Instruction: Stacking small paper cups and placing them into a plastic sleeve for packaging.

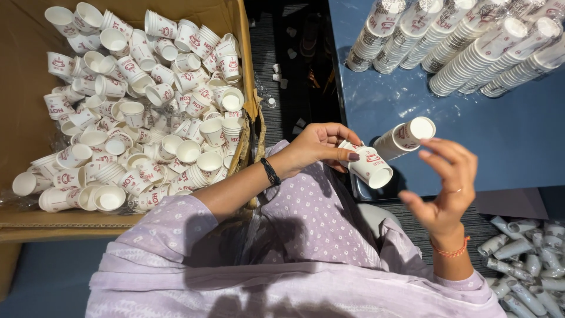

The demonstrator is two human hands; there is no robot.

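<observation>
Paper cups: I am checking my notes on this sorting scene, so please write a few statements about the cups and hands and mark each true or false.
1. The left hand holds a small paper cup. True.
2. The right hand grips a stack of cups. False: its fingers are spread open, and the short stack lies beside them; contact cannot be told.
3. The cardboard box on the left holds loose cups. True.
4. The long sleeves of cups lie on the floor. False: they lie on the blue table.
5. Both wrists are bare. False: a black band and an orange band show.
</observation>
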